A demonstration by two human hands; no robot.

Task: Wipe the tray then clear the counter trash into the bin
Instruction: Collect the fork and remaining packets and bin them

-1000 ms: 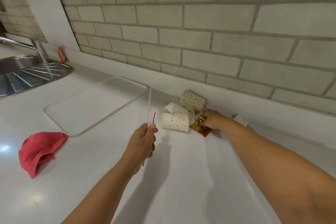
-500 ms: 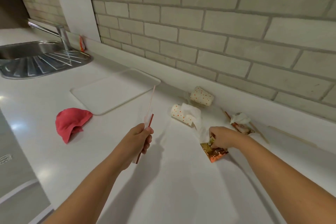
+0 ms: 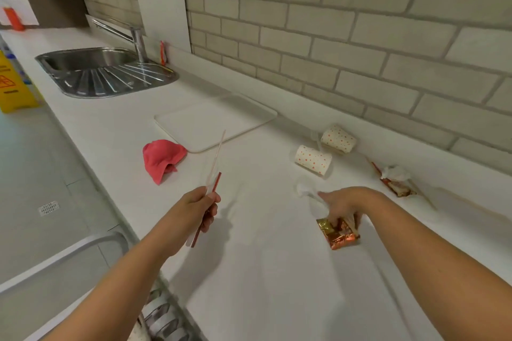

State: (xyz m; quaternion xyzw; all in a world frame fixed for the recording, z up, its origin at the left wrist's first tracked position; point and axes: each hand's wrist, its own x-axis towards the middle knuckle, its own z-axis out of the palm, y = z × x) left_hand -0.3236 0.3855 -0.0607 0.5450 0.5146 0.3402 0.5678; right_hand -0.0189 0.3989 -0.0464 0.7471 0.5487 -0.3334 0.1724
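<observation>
Tray (image 3: 210, 124) lies flat on the counter (image 3: 263, 271), far-centre, near the wall, with nothing on it. Whether it is wiped clean cannot be told from here. Pink cloth (image 3: 162, 158) sits bunched just beside the tray's near-left corner, in neither hand, so wiping looks done. That is a judgement only.

Trash stage is under way. Left hand (image 3: 194, 210) has its fingers curled round a red straw (image 3: 217, 183) and a pale straw (image 3: 219, 147), both poking up and away. Right hand (image 3: 342, 205) has its fingers bent down, pinching a gold foil wrapper (image 3: 339, 237) together with a crumpled white tissue (image 3: 304, 191). The wrapper is low at the counter; lifted or touching, cannot tell.

Still out on the counter:
- Two dotted paper cups lie on their sides to the far right of the tray: the near cup (image 3: 313, 159) and the far cup (image 3: 338, 139), close together.
- Further right, by the wall, is a small pile (image 3: 396, 180) of tissue, wrapper and thin sticks.

The bin is not in view, so nothing is shown as binned. Roughly mid-task: hands loaded, cups and pile left, then the drop-off.

Sink (image 3: 105, 72) and faucet (image 3: 137, 41) are far left. A yellow floor sign (image 3: 13, 86) stands at the left edge.
</observation>
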